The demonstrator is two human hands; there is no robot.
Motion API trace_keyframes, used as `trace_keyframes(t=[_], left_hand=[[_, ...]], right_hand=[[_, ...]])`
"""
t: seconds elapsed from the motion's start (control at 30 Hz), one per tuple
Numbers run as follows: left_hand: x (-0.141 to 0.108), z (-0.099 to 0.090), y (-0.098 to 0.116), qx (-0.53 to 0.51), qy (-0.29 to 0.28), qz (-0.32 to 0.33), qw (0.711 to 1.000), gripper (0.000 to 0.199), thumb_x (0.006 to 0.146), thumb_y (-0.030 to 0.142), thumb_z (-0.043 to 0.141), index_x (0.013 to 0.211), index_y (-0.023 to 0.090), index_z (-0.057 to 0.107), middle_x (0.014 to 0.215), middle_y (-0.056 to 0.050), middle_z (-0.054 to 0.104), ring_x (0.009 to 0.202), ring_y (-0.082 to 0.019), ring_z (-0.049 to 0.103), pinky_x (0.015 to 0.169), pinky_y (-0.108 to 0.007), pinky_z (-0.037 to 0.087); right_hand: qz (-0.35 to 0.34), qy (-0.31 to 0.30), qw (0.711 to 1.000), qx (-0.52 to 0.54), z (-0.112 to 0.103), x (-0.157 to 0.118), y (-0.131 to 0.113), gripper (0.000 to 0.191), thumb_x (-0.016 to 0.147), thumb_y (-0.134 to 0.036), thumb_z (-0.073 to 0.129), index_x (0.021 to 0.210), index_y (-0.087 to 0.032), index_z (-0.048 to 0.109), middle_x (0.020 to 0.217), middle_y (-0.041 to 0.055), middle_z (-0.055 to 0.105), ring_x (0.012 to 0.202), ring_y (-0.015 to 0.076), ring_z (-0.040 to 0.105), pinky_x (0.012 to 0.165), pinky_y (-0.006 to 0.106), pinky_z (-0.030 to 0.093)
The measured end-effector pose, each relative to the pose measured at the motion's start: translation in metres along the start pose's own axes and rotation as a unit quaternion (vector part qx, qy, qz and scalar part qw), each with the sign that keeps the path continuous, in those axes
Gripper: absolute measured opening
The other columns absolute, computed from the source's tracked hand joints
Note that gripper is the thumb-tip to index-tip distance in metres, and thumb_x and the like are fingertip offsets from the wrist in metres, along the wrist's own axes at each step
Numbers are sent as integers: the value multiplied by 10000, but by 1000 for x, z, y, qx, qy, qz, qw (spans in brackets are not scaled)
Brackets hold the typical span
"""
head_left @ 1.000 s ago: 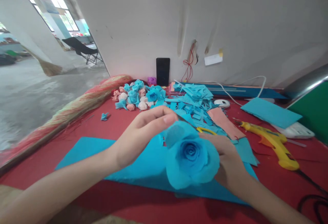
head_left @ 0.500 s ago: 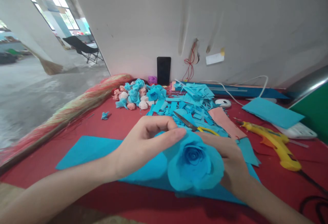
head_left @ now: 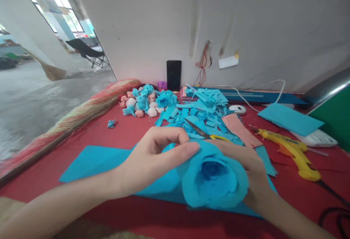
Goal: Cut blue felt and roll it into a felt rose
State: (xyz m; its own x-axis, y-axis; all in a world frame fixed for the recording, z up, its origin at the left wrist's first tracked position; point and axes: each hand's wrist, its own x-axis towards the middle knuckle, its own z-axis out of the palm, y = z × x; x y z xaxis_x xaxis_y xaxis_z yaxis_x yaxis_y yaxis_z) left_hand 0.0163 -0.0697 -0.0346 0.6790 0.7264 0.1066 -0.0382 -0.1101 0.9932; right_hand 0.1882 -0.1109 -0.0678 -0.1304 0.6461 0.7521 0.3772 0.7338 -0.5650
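A blue crepe-paper rose [head_left: 216,177] faces me between both hands, its petals layered around a darker rolled centre. My left hand [head_left: 161,155] pinches a loose petal or strip of the blue paper at the flower's left edge, thumb on top. Behind the bloom, my right hand [head_left: 246,162] is closed on the flower's base; its fingertips are mostly hidden. Beneath the hands lies a wide blue paper sheet [head_left: 93,162] on the red tabletop [head_left: 131,213]. Scissors with yellow handles [head_left: 199,128] rest just beyond the rose, on blue scraps.
Finished blue, pink and white paper flowers [head_left: 142,102] are heaped at the back left. Blue paper scraps [head_left: 207,104] spread across the back middle. A yellow glue gun [head_left: 298,155] lies at right beside a pink paper strip [head_left: 242,129]. A dark phone [head_left: 174,74] leans on the board.
The rose has turned and shifted slightly to the right and down, with its centre now facing more to the right. Both hands keep their hold.
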Motion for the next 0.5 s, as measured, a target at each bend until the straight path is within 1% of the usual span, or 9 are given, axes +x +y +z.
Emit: trace_keyframes(t=[0.1, 0.2, 0.27, 0.37, 0.5], left_hand=[[-1, 0, -1, 1, -5, -1, 1000, 323, 805, 362, 551, 565, 166, 456, 553, 25, 410, 548, -104, 407, 526, -245, 323], [-3, 0, -1, -4, -14, 5, 1000, 343, 813, 393, 540, 568, 170, 449, 569, 23, 405, 554, -107, 385, 533, -255, 305], [-4, -1, -1, -5, -19, 15, 1000, 355, 820, 411, 528, 571, 174, 441, 576, 22, 391, 578, -117, 380, 557, -266, 301], [-6, -2, -1, -14, -20, 40, 999, 344, 831, 405, 516, 583, 177, 447, 596, 17, 386, 624, -134, 375, 602, -284, 303], [-5, -3, -3, -32, -10, 66, 997, 328, 844, 397, 493, 597, 182, 473, 608, 13, 393, 637, -143, 367, 618, -295, 313]], right_hand=[[-14, 2, 1000, -13, -2, -4, 0, 137, 864, -236, 521, 838, -209, 654, 807, -1, 711, 744, 69, 664, 754, 58, 479], [-16, -13, 999, -35, -6, -8, 2, 182, 881, -267, 496, 908, -167, 646, 886, 52, 703, 832, 94, 657, 806, 98, 484], [-26, -35, 998, -51, -8, -11, 4, 174, 875, -196, 487, 957, -151, 634, 933, 72, 694, 883, 113, 648, 832, 134, 490], [-56, -55, 995, -65, -9, -14, 7, 241, 835, -67, 460, 1014, -150, 599, 975, 62, 682, 937, 102, 628, 865, 137, 475], [-84, -60, 991, -84, -7, -14, 7, 263, 832, -47, 429, 1020, -151, 581, 1002, 60, 673, 977, 100, 612, 888, 153, 472]])
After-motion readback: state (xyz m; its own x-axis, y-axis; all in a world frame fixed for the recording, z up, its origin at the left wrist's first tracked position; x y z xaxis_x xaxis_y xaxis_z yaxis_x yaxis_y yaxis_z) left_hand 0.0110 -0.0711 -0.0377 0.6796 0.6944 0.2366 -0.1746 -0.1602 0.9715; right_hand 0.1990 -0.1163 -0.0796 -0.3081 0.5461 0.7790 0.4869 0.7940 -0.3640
